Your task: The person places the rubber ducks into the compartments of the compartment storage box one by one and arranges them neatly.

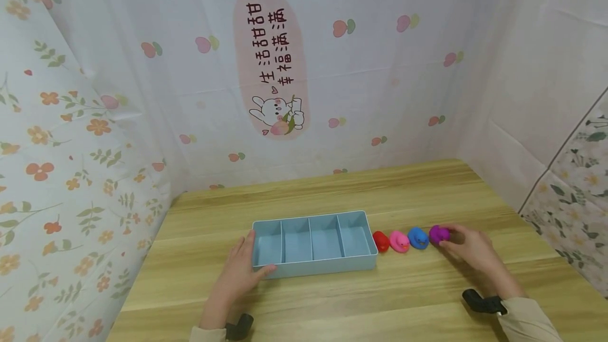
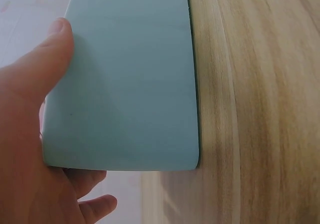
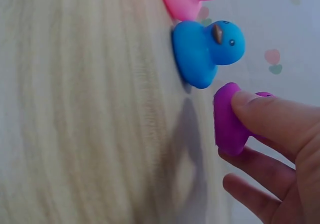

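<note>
Counter (image 1: pixel 328 310) comes nearest on my feed, where I have the left hand (image 1: pixel 235 273) spread around the near-left corner of the blue tray (image 1: pixel 328 266), thumb on its near wall, fingers along its end, probably to stop it sliding. My right hand (image 1: pixel 475 249) pinches the purple duck (image 1: pixel 439 235) between thumb and fingers, a light hold that suits so small a body. Beyond the tray's right end run the red duck (image 1: pixel 381 242), pink duck (image 1: pixel 399 241) and blue duck (image 1: pixel 418 238), perhaps lined up for easy reach, with printed cloth (image 1: pixel 361 83) behind.
</note>
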Demonstrator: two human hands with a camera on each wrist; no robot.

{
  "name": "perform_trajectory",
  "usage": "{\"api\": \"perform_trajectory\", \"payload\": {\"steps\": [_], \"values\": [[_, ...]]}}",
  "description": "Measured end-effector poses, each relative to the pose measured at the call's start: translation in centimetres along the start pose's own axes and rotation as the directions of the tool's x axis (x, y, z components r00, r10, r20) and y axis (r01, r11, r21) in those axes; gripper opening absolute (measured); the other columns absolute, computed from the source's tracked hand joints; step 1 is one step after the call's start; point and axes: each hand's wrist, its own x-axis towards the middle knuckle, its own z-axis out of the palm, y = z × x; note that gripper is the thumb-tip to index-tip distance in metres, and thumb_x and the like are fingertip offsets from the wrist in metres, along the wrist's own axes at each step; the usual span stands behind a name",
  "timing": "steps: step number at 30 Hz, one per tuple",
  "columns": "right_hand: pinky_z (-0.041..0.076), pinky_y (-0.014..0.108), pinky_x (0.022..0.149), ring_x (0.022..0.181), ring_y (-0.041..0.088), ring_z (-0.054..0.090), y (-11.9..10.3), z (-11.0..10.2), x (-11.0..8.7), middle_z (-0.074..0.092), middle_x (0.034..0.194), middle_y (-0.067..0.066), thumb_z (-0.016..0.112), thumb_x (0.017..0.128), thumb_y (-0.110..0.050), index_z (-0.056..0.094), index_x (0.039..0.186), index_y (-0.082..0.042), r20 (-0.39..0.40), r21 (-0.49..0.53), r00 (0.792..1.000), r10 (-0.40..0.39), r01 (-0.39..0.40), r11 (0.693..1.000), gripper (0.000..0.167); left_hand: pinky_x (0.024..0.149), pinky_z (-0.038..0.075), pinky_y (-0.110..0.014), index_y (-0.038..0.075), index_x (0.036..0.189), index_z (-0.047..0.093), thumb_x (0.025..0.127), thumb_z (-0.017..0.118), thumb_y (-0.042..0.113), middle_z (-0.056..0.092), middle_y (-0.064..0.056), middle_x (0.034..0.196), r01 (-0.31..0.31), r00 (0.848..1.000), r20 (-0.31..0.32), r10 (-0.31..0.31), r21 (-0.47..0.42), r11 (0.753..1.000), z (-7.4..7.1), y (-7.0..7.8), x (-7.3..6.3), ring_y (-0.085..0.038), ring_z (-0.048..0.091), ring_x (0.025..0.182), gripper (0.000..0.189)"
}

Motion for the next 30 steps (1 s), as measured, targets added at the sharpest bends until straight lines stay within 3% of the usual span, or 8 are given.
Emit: {"api": "perform_trajectory", "payload": {"steps": [8, 17, 23, 30], "values": [[0.026, 0.068, 0.089, 0.098, 0.056, 0.056, -0.8, -0.4, 0.5, 0.065, 0.106, 0.032, 0.076, 0.08, -0.02, 0.064, 0.11, 0.005, -0.04, -0.011, 0.999, -0.026, 0.025, 1.0, 0.04, 0.111, 0.024, -0.064, -0.005, 0.149, 0.021, 0.08, 0.07, 0.052, 0.031, -0.026, 0.151, 0.003, 1.0, -0.008, -0.003, -0.009, 1.0, -0.1, 0.1, 0.0, -0.048, 0.024, 0.139, 0.101], [0.042, 0.062, 0.085, 0.106, 0.051, 0.056, -2.5, -0.9, 1.2, 0.066, 0.11, 0.027, 0.076, 0.082, -0.02, 0.065, 0.112, 0.003, -0.079, 0.049, 0.995, -0.063, 0.067, 0.997, 0.039, 0.111, 0.026, -0.061, -0.006, 0.148, 0.021, 0.081, 0.07, 0.05, 0.029, -0.027, 0.152, -0.016, 1.0, -0.017, 0.016, -0.023, 1.0, 0.0, 0.0, 0.0, -0.048, 0.027, 0.139, 0.1], [0.04, 0.065, 0.089, 0.111, 0.05, 0.053, -4.0, -1.1, 1.7, 0.064, 0.114, 0.027, 0.076, 0.082, -0.025, 0.064, 0.114, 0.001, -0.061, 0.085, 0.997, -0.05, 0.055, 0.995, 0.043, 0.112, 0.026, -0.058, -0.007, 0.148, 0.02, 0.082, 0.069, 0.05, 0.028, -0.027, 0.152, -0.034, 0.999, -0.018, 0.033, -0.039, 0.999, 0.1, -0.2, 0.0, -0.046, 0.027, 0.139, 0.101], [0.045, 0.056, 0.092, 0.105, 0.04, 0.058, -5.4, 0.0, 2.6, 0.067, 0.109, 0.02, 0.076, 0.082, -0.022, 0.065, 0.113, 0.0, -0.055, 0.119, 0.994, -0.097, 0.103, 0.988, 0.04, 0.112, 0.026, -0.058, -0.007, 0.148, 0.02, 0.082, 0.07, 0.049, 0.027, -0.028, 0.152, -0.038, 0.999, -0.025, 0.037, -0.049, 0.998, 0.2, -0.3, 0.0, -0.045, 0.028, 0.139, 0.1]]}}
